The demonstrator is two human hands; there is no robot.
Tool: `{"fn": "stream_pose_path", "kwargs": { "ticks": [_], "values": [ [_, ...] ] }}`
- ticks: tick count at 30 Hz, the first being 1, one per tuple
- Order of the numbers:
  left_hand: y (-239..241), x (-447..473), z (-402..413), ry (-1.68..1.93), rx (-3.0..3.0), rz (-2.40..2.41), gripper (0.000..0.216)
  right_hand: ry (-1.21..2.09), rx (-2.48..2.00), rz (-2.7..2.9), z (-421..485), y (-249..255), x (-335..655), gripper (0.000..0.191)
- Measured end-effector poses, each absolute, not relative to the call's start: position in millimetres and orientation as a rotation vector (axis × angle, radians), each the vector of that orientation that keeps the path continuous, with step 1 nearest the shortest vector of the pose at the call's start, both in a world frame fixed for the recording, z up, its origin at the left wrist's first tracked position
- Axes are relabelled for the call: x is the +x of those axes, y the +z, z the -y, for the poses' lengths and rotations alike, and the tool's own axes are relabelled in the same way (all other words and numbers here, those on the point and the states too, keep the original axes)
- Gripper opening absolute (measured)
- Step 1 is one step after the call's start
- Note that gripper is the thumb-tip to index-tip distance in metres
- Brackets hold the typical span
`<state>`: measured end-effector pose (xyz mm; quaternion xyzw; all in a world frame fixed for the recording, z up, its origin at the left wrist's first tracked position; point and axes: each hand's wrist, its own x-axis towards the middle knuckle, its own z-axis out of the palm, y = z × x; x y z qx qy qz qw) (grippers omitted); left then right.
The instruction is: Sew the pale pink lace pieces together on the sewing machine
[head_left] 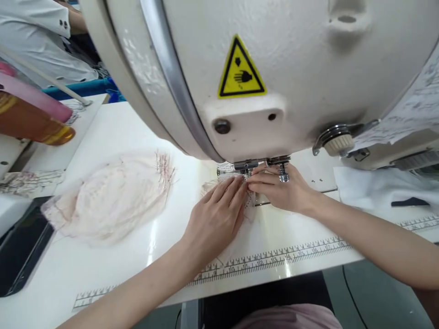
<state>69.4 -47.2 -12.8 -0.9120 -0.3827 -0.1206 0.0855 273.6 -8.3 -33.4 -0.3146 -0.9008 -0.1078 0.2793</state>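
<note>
My left hand (216, 217) lies flat on a small piece of sheer pale lace fabric (247, 203), fingers stretched toward the needle area. My right hand (279, 189) rests just right of it, fingers curled together and pinching the fabric's edge right under the presser foot (246, 165) of a large white sewing machine (274, 68). The fingertips of both hands nearly touch. Much of the fabric is hidden beneath my hands.
A heap of pale pink lace pieces (113, 196) lies on the white table (113, 123) to the left. A printed ruler (274, 258) runs along the front edge. White cloth (373, 189) lies at right, a dark tray (20, 246) at far left. Another person's sleeve (37, 27) shows at top left.
</note>
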Motion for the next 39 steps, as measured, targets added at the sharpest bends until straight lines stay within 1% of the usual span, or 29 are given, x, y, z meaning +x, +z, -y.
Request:
{"fn": "stream_pose_path", "kwargs": {
  "ticks": [3,5,12,20,24,28,32,34,39],
  "values": [
    [-19,68,37,-0.361,-2.728,1.123,0.041,-0.326,-0.846,2.371,5,-34,275,0.032],
    [-21,66,32,-0.385,-2.736,1.138,0.042,-0.288,-0.847,2.352,2,-36,275,0.027],
    [-23,63,25,-0.391,-2.738,1.168,0.042,0.082,-1.091,2.333,2,-41,274,0.022],
    [-28,61,25,-0.394,-2.728,1.158,0.044,0.118,-1.123,2.344,3,-36,272,0.024],
    [-29,61,25,-0.399,-2.74,1.18,0.045,0.024,-0.983,2.347,1,-35,272,0.027],
    [-28,61,25,-0.408,-2.716,1.156,0.044,-0.049,-1.036,2.341,0,-41,272,0.028],
    [-31,61,23,-0.439,-2.691,1.129,0.041,-0.26,-0.945,2.364,-2,-47,274,0.028],
    [-30,62,22,-0.453,-2.7,1.132,0.041,-0.313,-0.89,2.35,-2,-46,275,0.026],
    [-7,58,27,-0.434,-2.706,1.156,0.037,-0.328,-0.837,2.363,-1,-40,277,0.027]
  ]
}}
